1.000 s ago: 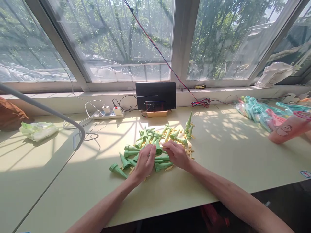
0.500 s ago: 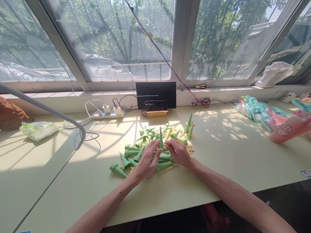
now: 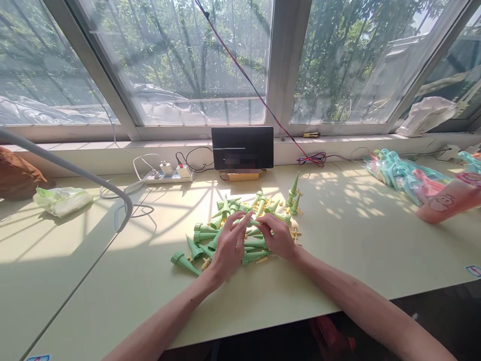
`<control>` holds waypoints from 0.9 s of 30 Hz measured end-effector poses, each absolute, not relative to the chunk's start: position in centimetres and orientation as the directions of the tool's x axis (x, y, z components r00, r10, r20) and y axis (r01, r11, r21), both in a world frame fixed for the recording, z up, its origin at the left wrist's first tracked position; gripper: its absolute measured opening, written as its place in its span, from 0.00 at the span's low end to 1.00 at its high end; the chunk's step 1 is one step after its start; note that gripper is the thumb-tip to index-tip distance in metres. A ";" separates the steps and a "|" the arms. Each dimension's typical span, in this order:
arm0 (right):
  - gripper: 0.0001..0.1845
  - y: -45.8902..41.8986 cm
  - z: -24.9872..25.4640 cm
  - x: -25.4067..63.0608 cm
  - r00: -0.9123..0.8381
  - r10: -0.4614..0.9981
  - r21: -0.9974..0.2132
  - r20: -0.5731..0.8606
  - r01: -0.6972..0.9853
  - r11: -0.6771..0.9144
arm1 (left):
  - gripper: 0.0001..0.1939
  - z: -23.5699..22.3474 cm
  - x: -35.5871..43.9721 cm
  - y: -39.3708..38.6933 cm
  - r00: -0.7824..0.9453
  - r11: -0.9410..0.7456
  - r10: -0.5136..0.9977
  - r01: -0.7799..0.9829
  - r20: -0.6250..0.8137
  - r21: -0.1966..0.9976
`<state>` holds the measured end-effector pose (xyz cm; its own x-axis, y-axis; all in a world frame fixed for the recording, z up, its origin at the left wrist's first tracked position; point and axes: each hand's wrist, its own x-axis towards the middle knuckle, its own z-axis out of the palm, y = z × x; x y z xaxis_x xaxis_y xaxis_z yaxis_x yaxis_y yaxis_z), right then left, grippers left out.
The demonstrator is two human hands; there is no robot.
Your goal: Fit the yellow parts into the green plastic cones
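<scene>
A green plastic watering spike (image 3: 251,222) lies tilted nearly flat between my hands, partly covered by fingers. My right hand (image 3: 278,237) pinches the end on its side. On the other end, the fingers and thumb of my left hand (image 3: 230,244) close loosely; their exact contact is hidden. Under and around both hands spreads a pile of similar green spikes (image 3: 205,235) with ribbed caps, mixed with small yellow cross-shaped valves (image 3: 295,232). Two upright spikes (image 3: 293,189) with yellow valves stand right of the pile.
Behind the pile, a black tablet (image 3: 242,148) leans on a small stand by the window. A power strip (image 3: 165,176) with cables sits to its left. Bagged teal items (image 3: 394,168) and a pink cup (image 3: 447,200) are at right. A grey curved tube (image 3: 75,168) crosses the left side.
The spike between my hands has tipped from upright to nearly flat. My left fingers have straightened and shifted around it. My right hand has stayed almost in place.
</scene>
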<state>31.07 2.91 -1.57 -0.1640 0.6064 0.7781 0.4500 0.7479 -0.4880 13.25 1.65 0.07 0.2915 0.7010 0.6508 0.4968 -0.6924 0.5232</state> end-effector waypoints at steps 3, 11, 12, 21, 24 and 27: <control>0.06 2.7 -0.9 31.0 -0.115 0.587 -0.477 0.801 0.469 0.743 | 0.18 0.4 13.5 1.3 0.181 -0.659 0.707 0.519 0.683 0.544; 0.07 2.7 -1.6 30.6 -0.196 0.541 -0.404 0.817 0.474 0.782 | 0.23 1.1 13.3 1.0 0.183 -0.570 0.805 0.503 0.564 0.650; 0.07 2.7 -1.8 30.6 -0.220 0.537 -0.395 0.815 0.468 0.791 | 0.25 1.2 13.3 1.0 0.170 -0.542 0.827 0.496 0.536 0.678; 0.07 2.7 -2.3 30.8 -0.280 0.547 -0.393 0.789 0.454 0.800 | 0.25 2.3 13.4 0.9 0.200 -0.388 0.921 0.414 0.334 0.824; 0.07 2.7 -2.1 30.9 -0.269 0.554 -0.405 0.788 0.451 0.795 | 0.23 2.1 13.3 0.9 0.218 -0.420 0.907 0.446 0.360 0.790; 0.07 2.7 -2.0 31.0 -0.238 0.564 -0.431 0.791 0.437 0.789 | 0.21 1.9 13.3 1.0 0.248 -0.481 0.877 0.491 0.412 0.727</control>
<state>30.96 2.70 -1.98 -0.2381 0.5636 0.7910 0.4375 0.7894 -0.4307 13.29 1.01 1.86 0.2477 0.8767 0.4124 0.4908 -0.4806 0.7268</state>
